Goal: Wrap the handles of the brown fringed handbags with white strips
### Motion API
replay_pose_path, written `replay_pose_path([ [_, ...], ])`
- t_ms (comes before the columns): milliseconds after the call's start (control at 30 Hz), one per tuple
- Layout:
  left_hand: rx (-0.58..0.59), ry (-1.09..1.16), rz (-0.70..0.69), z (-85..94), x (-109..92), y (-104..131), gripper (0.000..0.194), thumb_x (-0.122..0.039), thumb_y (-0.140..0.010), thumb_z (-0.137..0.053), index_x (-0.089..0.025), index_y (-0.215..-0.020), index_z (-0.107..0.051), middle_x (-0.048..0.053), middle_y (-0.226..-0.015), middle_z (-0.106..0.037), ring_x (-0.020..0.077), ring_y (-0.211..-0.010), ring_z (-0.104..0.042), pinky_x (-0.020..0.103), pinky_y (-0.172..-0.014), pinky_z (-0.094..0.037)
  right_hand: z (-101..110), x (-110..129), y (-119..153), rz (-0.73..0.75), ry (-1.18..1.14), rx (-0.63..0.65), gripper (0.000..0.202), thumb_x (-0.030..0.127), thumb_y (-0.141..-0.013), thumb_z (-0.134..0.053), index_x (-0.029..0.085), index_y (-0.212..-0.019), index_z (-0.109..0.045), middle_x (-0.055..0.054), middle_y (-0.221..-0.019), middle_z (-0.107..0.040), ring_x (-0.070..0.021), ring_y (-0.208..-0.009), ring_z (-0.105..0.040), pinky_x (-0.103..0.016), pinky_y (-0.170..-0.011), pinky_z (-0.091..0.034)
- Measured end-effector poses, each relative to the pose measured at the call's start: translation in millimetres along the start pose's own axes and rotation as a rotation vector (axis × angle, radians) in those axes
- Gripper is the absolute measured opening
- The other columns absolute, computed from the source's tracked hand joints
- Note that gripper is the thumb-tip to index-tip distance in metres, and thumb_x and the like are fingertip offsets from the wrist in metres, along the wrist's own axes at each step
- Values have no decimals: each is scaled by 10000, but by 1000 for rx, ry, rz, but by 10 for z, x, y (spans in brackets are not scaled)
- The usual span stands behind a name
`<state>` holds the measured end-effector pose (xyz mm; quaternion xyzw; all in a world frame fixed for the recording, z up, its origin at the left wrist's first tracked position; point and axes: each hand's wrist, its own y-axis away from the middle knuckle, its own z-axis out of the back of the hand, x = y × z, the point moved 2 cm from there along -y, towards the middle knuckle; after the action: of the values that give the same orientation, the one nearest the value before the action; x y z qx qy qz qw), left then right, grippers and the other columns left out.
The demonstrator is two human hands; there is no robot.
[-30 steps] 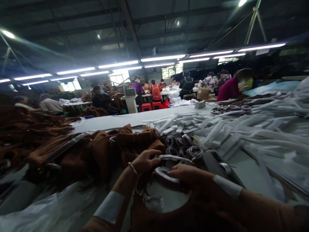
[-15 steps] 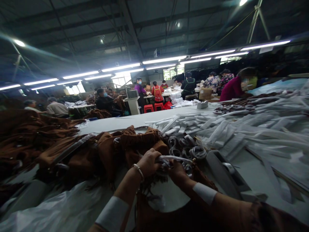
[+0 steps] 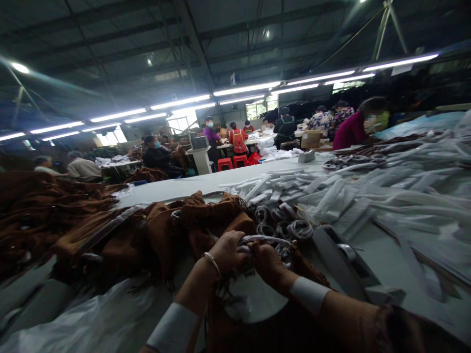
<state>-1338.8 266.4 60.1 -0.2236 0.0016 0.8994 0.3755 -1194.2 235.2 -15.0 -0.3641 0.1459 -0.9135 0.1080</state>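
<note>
My left hand, with a bangle at its wrist, is closed on the left end of a white-wrapped strap. Close beside it, my right hand pinches the same strap; what lies between those fingertips is partly hidden. Dark brown fringed material hangs from the strap's right end. Just beyond the hands lie fringed brown bags, soft and heaped together. Several wrapped coils sit right behind the strap. A pale band circles each of my forearms.
To the right stands a grey tape dispenser. White strips and translucent wrapping cover the table's right side. More brown goods are piled at left, above a plastic sheet. A person in magenta works across the table.
My right hand has moved slightly left, closer to my left hand, and its fingers have curled in on the strap. The whole view has shifted a little.
</note>
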Motion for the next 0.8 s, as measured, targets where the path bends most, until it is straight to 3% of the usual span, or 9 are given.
replay_pose_path([
  [200, 46, -31, 52, -97, 49, 19, 205, -299, -779, -675, -174, -940, -651, 84, -984, -692, 246, -950, -620, 330, -858, -457, 41, 31, 10, 40, -112, -141, 232, 123, -822, -573, 176, -980, -735, -103, -1001, -733, -245, -964, -657, -359, -900, -505],
  [367, 92, 42, 135, -95, 79, 15, 273, -395, -800, -659, -175, -960, -651, 67, -936, -709, 227, -866, -633, 294, -747, -468, 94, -2, 21, 88, -104, -202, 191, 123, -795, -614, 195, -945, -709, -86, -992, -702, -234, -934, -635, -352, -865, -505],
  [467, 154, 18, 216, -81, 111, -8, 341, -488, -791, -648, -154, -859, -651, 54, -810, -698, 200, -736, -619, 267, -620, -424, 85, -29, 13, 152, -91, -211, 191, 121, -806, -606, 196, -961, -689, -86, -998, -682, -233, -943, -620, -357, -865, -504],
  [567, 164, 6, 249, -74, 151, -9, 320, -460, -773, -666, -148, -840, -642, 45, -798, -698, 187, -720, -609, 251, -583, -402, 137, 7, 32, 179, -57, -172, 169, 141, -856, -563, 175, -975, -678, -106, -1007, -669, -235, -961, -614, -356, -871, -502],
  [667, 115, 1, 246, -71, 177, 16, 234, -351, -776, -667, -146, -885, -640, 60, -857, -707, 201, -773, -626, 257, -617, -428, 334, 151, 92, 207, 67, -73, 205, 187, -886, -554, 167, -1056, -667, -119, -1052, -666, -245, -989, -610, -361, -890, -490],
  [800, 65, -22, 217, -83, 131, 27, 231, -248, -783, -646, -127, -978, -625, 125, -970, -698, 250, -886, -647, 324, -756, -475, 633, 394, 91, 384, 325, -22, 536, 199, -808, -640, 189, -1336, -545, -151, -1361, -546, -316, -1246, -478, -455, -1062, -355],
])
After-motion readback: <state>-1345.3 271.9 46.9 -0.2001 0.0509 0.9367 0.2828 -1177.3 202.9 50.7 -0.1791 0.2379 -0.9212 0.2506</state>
